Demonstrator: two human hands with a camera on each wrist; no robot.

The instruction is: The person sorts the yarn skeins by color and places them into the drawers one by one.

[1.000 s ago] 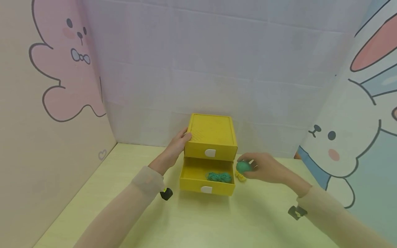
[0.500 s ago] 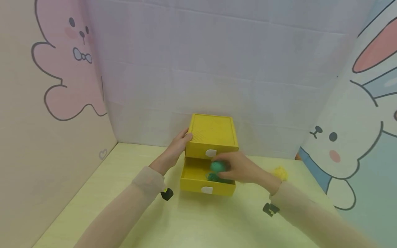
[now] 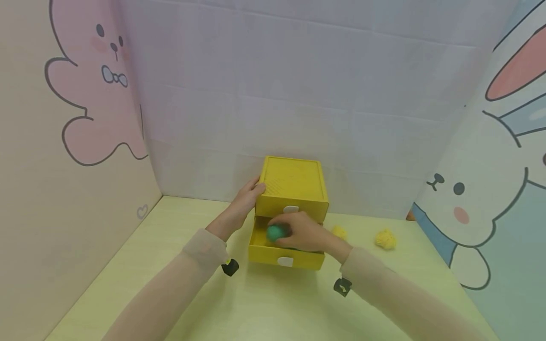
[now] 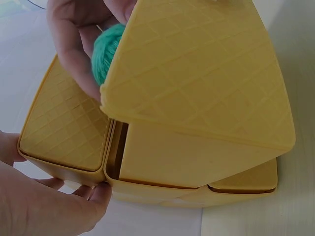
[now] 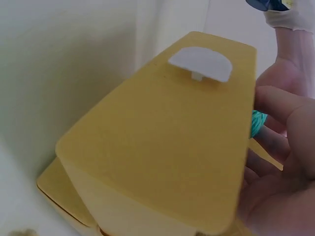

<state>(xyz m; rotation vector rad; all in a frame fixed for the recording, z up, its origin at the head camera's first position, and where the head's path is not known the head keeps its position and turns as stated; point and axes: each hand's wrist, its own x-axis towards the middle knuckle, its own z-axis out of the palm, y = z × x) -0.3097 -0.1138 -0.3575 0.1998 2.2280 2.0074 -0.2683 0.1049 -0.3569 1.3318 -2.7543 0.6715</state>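
In the head view, my right hand (image 3: 300,231) pinches a green ball of yarn (image 3: 276,232) between thumb and fingertips, over the pulled-out lower drawer (image 3: 273,256). That drawer is part of a yellow two-drawer box (image 3: 293,177) with white pulls. The same yarn ball (image 4: 106,53) partly shows in the left wrist view, behind the drawer front. My left hand (image 3: 241,204) grips the box's upper left edge, thumb on top and fingers along the side. My right hand and sleeve cover the drawer's right part and the green yarn lying there.
Two yellow yarn bundles lie on the pale table right of the box, one close (image 3: 339,232) and one farther right (image 3: 386,239). A white back wall (image 3: 204,142) stands behind the box. Side walls carry a pink bear and a white rabbit.
My right hand has carried the green yarn ball leftward, from beside the box to over the lower drawer. My left hand stays on the box. The yellow bundles have come into fuller view.
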